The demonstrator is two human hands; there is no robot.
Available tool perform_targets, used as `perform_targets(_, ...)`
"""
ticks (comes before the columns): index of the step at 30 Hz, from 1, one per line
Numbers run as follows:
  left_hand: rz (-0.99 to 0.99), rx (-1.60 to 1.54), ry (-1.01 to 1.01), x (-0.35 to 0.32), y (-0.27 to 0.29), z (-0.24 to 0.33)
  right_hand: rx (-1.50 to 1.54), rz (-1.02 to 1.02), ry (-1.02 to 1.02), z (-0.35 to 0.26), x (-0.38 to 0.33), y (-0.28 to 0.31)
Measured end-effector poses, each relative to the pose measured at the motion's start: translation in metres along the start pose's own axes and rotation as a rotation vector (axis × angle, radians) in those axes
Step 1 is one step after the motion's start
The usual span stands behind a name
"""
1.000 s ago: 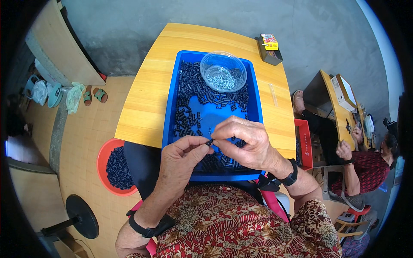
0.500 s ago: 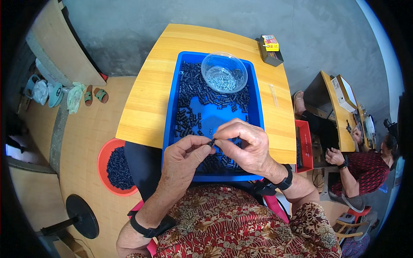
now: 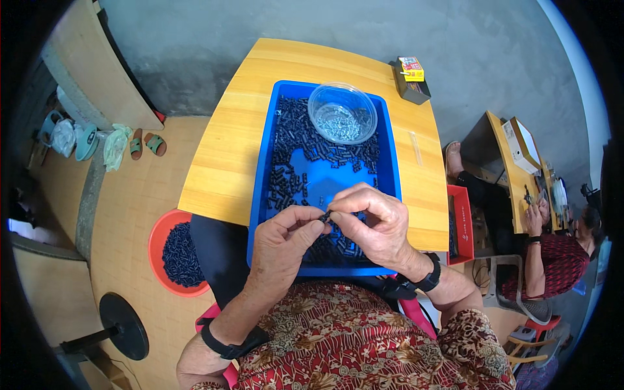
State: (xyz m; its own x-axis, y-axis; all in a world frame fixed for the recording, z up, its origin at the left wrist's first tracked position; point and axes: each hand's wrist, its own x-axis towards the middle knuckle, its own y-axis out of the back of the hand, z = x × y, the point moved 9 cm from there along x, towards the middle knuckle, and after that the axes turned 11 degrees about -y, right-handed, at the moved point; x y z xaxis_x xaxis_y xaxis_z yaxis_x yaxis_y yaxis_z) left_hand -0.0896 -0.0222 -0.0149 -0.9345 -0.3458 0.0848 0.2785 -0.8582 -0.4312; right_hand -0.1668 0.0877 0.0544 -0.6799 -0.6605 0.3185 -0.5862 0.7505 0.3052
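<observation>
My left hand (image 3: 285, 242) pinches a small black plastic part (image 3: 325, 218) between thumb and fingertips. Opposite it, my right hand (image 3: 376, 220) is closed in a pinch at the part's other end; whether it grips the part or some tiny piece at it is hidden. Both hands are over the near half of a blue tray (image 3: 261, 169). Many black plastic parts (image 3: 294, 130) like this one lie in the tray, heaped at the far end and along the left. A clear round tub (image 3: 314, 120) with small shiny metal pieces sits on the far heap.
The tray overhangs the near edge of a wooden table (image 3: 224, 143). A dark box (image 3: 414, 91) stands at its far right. On the floor at left is a red basin (image 3: 156, 250) of black parts; a red crate (image 3: 463, 221) is at right. Another person (image 3: 552, 260) works at the right-hand table.
Both hands keep their pinch on the small part, with only slight finger shifts. The whole view has moved a little. At right, the other person's hands have come together.
</observation>
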Motion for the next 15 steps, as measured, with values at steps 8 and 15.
perform_targets(8,-0.018,-0.007,-0.019,0.001,-0.002,0.001,-0.024,0.032,0.04,-0.002,-0.001,0.002)
perform_targets(15,-0.063,0.01,0.048,0.0,-0.003,0.003,0.076,0.016,-0.054,0.005,-0.003,0.003)
